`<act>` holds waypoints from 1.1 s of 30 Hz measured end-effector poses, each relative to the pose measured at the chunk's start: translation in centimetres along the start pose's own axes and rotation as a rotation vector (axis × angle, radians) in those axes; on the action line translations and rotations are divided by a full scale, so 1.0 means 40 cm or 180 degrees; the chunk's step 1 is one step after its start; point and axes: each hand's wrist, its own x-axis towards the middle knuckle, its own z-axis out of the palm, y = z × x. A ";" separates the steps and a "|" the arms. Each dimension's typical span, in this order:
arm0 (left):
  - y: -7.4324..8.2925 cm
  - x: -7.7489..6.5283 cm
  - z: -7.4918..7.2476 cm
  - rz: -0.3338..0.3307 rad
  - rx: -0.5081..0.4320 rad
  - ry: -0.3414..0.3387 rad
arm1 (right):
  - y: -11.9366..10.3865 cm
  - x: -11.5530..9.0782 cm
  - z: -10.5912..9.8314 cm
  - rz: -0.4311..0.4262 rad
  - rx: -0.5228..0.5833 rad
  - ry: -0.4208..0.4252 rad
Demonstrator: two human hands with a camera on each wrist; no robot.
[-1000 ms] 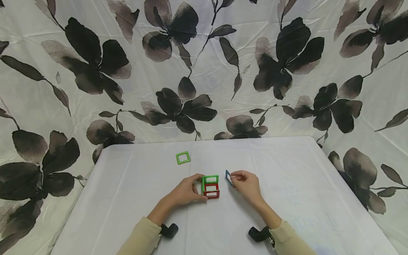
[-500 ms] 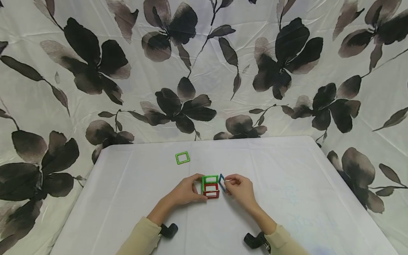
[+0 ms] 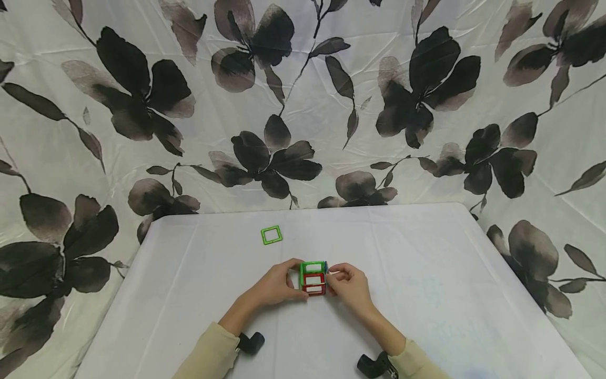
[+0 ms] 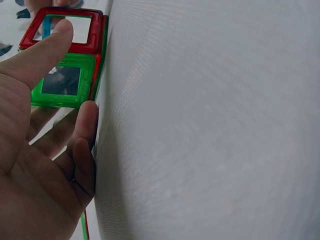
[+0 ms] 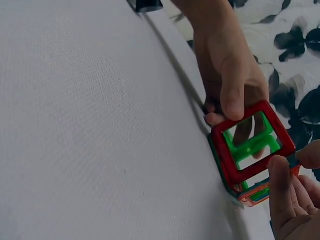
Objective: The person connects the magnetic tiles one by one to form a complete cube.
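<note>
A small open box of magnetic tiles (image 3: 313, 274), red and green square frames, stands on the white table. My left hand (image 3: 272, 284) holds its left side, with the thumb on the red front tile (image 4: 93, 30) and the fingers reaching behind the green side tile (image 4: 89, 75). At the box's right side, my right hand (image 3: 352, 284) pinches a blue magnetic tile (image 3: 326, 266) between thumb and fingertips. That blue tile stands on edge right at the box and is mostly hidden by the fingers and the box; a strip of it shows through the red frame in the left wrist view.
A loose green square tile (image 3: 273, 242) lies flat farther back on the white table (image 3: 213, 252), left of the box. Behind the table's far edge hangs a floral cloth (image 3: 331, 158). Each wrist wears a black camera (image 3: 251, 343).
My right hand has moved left, bringing the blue tile from apart on the right up against the box's right side. My left hand and the box have stayed in place.
</note>
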 end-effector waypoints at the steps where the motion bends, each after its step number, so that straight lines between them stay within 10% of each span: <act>1: 0.000 0.000 0.000 -0.0005 -0.0007 0.0001 | -0.015 -0.006 0.001 0.0008 0.0022 -0.0034; 16: 0.002 -0.003 -0.002 -0.0020 0.0057 -0.0007 | 0.041 0.011 -0.001 0.0032 -0.0082 -0.0177; 33: 0.007 -0.006 -0.002 0.0001 0.0172 -0.0133 | 0.071 0.057 -0.059 -0.0426 -0.0245 -0.1380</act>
